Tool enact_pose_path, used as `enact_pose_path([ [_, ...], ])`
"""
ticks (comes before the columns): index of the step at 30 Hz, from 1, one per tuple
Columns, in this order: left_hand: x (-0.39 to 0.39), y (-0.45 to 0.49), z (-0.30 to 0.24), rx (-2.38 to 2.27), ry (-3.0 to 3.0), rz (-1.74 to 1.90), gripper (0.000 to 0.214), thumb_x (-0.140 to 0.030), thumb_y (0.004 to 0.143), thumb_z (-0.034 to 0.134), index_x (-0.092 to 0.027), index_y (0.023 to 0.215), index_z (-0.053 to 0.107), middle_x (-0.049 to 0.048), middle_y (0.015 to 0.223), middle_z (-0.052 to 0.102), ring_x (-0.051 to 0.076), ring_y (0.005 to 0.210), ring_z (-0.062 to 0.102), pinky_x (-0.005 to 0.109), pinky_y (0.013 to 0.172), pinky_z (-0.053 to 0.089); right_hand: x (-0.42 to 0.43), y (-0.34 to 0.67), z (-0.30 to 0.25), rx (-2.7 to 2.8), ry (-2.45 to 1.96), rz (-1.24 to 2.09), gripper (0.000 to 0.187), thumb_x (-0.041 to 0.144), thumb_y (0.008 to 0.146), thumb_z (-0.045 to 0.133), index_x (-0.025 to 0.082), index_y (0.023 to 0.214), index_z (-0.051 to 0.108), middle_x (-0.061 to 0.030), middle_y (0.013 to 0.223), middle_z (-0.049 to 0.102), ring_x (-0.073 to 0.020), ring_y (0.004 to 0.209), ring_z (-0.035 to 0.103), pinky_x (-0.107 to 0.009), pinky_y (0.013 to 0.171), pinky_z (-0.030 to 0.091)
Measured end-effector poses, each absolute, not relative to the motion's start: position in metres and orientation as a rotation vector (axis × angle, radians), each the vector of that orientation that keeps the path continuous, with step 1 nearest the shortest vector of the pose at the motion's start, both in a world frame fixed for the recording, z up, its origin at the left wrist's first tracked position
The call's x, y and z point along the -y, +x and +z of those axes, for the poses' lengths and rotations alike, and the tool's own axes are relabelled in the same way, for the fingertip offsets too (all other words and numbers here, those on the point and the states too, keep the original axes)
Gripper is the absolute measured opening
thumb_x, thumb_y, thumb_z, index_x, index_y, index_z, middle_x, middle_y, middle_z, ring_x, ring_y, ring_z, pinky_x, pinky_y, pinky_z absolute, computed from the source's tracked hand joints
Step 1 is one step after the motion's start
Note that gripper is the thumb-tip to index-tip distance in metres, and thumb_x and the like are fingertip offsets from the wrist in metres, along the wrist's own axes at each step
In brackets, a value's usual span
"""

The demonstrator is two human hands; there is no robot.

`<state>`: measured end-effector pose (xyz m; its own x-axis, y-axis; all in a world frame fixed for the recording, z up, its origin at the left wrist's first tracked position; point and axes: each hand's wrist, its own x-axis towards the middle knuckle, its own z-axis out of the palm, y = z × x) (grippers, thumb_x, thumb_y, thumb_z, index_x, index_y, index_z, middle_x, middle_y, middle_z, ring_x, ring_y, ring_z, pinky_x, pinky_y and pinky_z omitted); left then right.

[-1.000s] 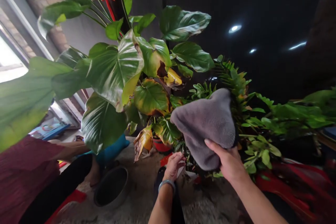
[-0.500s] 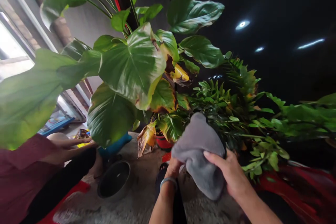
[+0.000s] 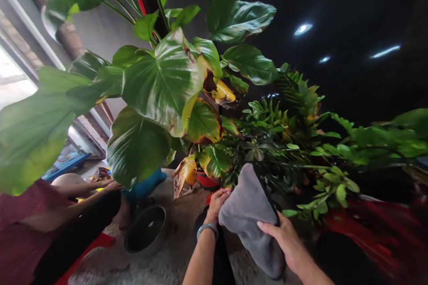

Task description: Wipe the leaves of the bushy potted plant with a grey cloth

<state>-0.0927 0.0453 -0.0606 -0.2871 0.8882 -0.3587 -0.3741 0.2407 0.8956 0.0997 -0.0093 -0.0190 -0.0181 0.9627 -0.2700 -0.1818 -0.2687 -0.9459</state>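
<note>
My right hand (image 3: 286, 244) grips a grey cloth (image 3: 249, 211) wrapped round a stem of the small-leaved plant (image 3: 284, 142), low near its base. My left hand (image 3: 216, 204), a bracelet on its wrist, sits just left of the cloth with its fingers curled; what they hold is hidden behind the cloth. A large-leaved plant (image 3: 160, 84) with yellowing, browned leaves rises above both hands.
Another person in a dark red top (image 3: 23, 227) and black trousers sits at the left, their hand (image 3: 110, 185) resting on a knee. A dark metal bowl (image 3: 145, 230) lies on the rough concrete floor (image 3: 160, 267). Red pots (image 3: 377, 236) stand at the right.
My right hand has slid the grey cloth down the small-leaved plant toward its base, uncovering the upper fronds. My left hand has stayed low beside it.
</note>
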Motion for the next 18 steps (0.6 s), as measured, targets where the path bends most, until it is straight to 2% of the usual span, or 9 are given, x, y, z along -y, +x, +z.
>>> enact_pose_path([
  [2,-0.04,-0.099,-0.06,-1.39,0.495,1.398,0.019,-0.02,0.051,0.078,-0.015,0.066,0.069,0.0008,0.057,0.063,0.015,0.058,0.055,0.026,0.056,0.041,0.013,0.109,-0.019,0.938,-1.266,1.418,0.036,0.03,0.041,0.075,0.021,0.076,0.075,-0.0067,0.08,0.078,-0.0333,0.08,0.068,-0.044,0.078,0.051],
  [5,-0.012,-0.093,-0.061,-1.425,0.416,1.477,0.026,-0.029,0.054,0.081,-0.016,0.074,0.069,0.0031,0.072,0.068,0.013,0.062,0.057,0.024,0.057,0.042,0.007,0.115,-0.013,0.962,-1.257,1.304,0.038,0.032,0.043,0.074,0.023,0.079,0.074,-0.006,0.081,0.078,-0.0325,0.082,0.068,-0.043,0.08,0.051],
  [8,0.03,-0.065,-0.059,-1.155,0.358,1.388,0.045,-0.041,0.057,0.083,-0.017,0.093,0.072,0.0112,0.102,0.072,0.021,0.081,0.066,0.029,0.068,0.049,0.003,0.114,-0.007,0.971,-1.27,1.211,0.044,0.038,0.046,0.073,0.022,0.087,0.073,-0.0076,0.088,0.078,-0.033,0.09,0.068,-0.043,0.084,0.051],
  [10,0.052,-0.038,-0.053,-0.946,0.271,1.347,0.055,-0.043,0.056,0.085,-0.019,0.103,0.071,0.0122,0.11,0.072,0.028,0.098,0.067,0.034,0.08,0.051,0.006,0.108,-0.006,0.975,-1.28,1.186,0.052,0.043,0.049,0.072,0.021,0.096,0.071,-0.0093,0.097,0.077,-0.0338,0.098,0.066,-0.044,0.089,0.049],
  [12,0.061,-0.013,-0.043,-0.9,0.113,1.377,0.046,-0.035,0.053,0.087,-0.017,0.092,0.072,0.0111,0.1,0.074,0.03,0.103,0.067,0.037,0.088,0.052,0.014,0.098,-0.011,0.989,-1.291,1.213,0.057,0.047,0.052,0.07,0.019,0.102,0.07,-0.0115,0.104,0.075,-0.0348,0.103,0.065,-0.045,0.093,0.048],
  [14,0.059,0.005,-0.032,-0.933,-0.015,1.374,0.029,-0.027,0.058,0.085,-0.015,0.081,0.071,0.01,0.089,0.076,0.031,0.1,0.068,0.038,0.092,0.052,0.025,0.089,-0.018,1.018,-1.32,1.243,0.056,0.048,0.054,0.067,0.019,0.102,0.071,-0.0131,0.107,0.074,-0.0356,0.107,0.064,-0.045,0.096,0.047],
  [16,0.053,0.013,-0.024,-0.957,-0.055,1.333,0.02,-0.023,0.064,0.08,-0.013,0.078,0.069,0.0102,0.085,0.076,0.031,0.099,0.069,0.038,0.093,0.053,0.036,0.086,-0.027,1.056,-1.34,1.252,0.051,0.047,0.056,0.066,0.02,0.099,0.072,-0.0137,0.109,0.074,-0.0359,0.111,0.062,-0.044,0.098,0.046],
  [18,0.05,0.015,-0.022,-0.943,-0.026,1.329,0.022,-0.022,0.066,0.079,-0.012,0.082,0.069,0.0115,0.085,0.076,0.031,0.099,0.069,0.039,0.093,0.054,0.043,0.092,-0.034,1.125,-1.32,1.26,0.047,0.043,0.058,0.065,0.021,0.099,0.072,-0.0123,0.113,0.073,-0.0351,0.113,0.061,-0.044,0.099,0.045],
])
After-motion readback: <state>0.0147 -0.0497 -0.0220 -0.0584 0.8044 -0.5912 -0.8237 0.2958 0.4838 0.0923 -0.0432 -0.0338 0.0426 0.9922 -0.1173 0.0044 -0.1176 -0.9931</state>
